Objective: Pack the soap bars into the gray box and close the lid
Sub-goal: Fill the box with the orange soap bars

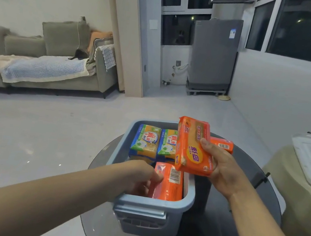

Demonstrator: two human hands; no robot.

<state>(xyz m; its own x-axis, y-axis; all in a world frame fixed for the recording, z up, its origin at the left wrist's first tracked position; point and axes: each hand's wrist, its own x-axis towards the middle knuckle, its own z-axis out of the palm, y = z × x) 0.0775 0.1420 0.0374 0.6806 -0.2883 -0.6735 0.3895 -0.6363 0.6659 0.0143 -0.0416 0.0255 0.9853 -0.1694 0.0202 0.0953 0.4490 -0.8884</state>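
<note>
1. Right hand (225, 167): fingers and thumb clamped on an orange soap bar (194, 146), held tilted above the gray box (149, 215)
2. Left hand (140, 175): inside the box, fingers curled on another orange bar (169, 183) standing on edge
3. Two yellow-blue bars (145, 142) side by side at the box's far end
4. Box: on a round glass table (215, 226)
5. Third orange bar (221, 145): behind the right hand's fingers, beside the box
</note>
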